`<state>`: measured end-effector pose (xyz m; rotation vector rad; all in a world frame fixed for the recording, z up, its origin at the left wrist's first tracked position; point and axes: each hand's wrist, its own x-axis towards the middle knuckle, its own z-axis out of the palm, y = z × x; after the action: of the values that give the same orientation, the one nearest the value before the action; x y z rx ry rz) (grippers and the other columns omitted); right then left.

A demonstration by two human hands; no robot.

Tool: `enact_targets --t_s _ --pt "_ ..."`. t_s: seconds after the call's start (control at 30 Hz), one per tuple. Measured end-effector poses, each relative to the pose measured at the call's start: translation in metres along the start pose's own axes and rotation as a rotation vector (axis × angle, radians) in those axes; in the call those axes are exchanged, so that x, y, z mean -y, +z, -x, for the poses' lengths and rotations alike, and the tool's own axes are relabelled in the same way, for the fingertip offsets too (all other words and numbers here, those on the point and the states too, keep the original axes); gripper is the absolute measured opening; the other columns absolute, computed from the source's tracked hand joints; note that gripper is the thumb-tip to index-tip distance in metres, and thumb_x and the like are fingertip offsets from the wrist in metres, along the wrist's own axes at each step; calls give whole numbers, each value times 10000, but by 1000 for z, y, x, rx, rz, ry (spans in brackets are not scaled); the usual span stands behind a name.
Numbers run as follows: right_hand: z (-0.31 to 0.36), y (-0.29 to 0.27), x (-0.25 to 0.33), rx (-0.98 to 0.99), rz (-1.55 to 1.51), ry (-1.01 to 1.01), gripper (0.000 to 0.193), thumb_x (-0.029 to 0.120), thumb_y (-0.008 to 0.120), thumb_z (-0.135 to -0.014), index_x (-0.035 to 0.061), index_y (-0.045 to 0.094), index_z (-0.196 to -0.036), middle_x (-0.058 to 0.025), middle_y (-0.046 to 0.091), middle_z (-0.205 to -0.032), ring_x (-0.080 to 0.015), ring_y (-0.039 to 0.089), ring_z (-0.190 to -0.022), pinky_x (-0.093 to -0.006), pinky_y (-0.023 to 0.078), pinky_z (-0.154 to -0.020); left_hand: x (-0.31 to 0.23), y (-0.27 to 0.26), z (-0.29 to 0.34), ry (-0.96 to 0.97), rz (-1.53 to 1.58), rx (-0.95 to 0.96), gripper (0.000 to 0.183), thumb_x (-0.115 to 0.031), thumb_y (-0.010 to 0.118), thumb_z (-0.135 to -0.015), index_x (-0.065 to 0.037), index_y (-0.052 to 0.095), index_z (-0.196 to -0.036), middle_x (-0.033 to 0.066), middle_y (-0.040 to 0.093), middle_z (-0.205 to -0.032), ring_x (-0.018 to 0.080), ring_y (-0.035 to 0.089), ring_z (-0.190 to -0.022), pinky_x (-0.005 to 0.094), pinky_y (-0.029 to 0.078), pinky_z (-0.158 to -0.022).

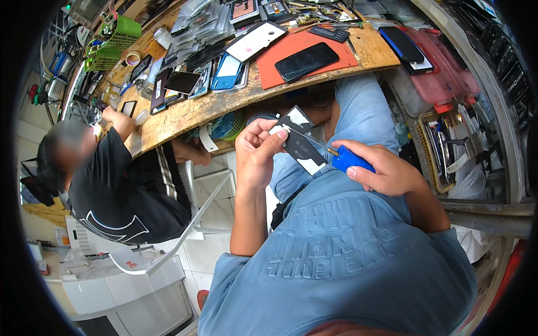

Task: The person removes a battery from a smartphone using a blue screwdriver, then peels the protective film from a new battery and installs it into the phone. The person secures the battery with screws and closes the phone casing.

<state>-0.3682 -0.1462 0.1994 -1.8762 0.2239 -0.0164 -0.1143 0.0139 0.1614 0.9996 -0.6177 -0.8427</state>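
One flat panel (303,148) — one blue screwdriver (348,160) — one orange mat (347,56).

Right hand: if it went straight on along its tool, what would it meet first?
Probably the dark panel in the left hand; whether the blue-handled tool touches it is unclear.

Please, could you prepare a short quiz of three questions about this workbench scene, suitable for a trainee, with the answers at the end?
1. Which thing does the right grip hold?
A) a green basket
B) a blue-handled tool
C) a roll of tape

2. True or false: a black phone lies on the orange mat.

3. What does the left grip hold?

Key:
1. B
2. True
3. A flat black-and-white panel
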Motion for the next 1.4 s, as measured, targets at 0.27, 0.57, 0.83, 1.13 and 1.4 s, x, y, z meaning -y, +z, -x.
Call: enact_targets --t_s 0.27,0.57,0.83,1.13,1.4 --pt "0 1 0 4 -18 13 562 281 596 -1099 -27 462 -1550 -106 645 -778 -192 665 -628 -376 527 -633 -1 2 1 15 5 -17 174 -13 767 -966 13 692 -1121 99 804 -976 108 744 -801 255 589 -732" --pt "0 -1 2 11 21 21 565 270 599 -1096 -30 460 -1553 -101 639 -775 -201 668 -633 -379 528 -638 -2 3 2 38 -6 -10 169 -18 760 -973 16 683 -1119 107 804 -980 111 745 -800 254 586 -731" --pt "0 2 -1 26 -18 10 558 268 592 -1100 -30 463 -1553 -101 639 -775 -201 670 -635 -376 530 -638 -4 3 3 43 -6 -2 181 -33 771 -978 12 681 -1129 105 805 -993 110 748 -820 253 590 -730" --pt "2 4 1 -9 -56 15 569 255 600 -1076 -30 468 -1552 -77 637 -778 -168 657 -632 -341 529 -630 -2 1 2 49 23 28 217 -26 776 -982 11 664 -1164 112 801 -1026 121 756 -853 268 614 -748" --pt "10 4 9 -20 -27 -63 545 234 618 -1074 -52 482 -1516 -97 642 -788 -175 631 -640 -337 495 -639 -7 1 6 114 -78 34 239 15 778 -979 27 653 -1183 132 793 -1046 130 758 -883 274 634 -782"
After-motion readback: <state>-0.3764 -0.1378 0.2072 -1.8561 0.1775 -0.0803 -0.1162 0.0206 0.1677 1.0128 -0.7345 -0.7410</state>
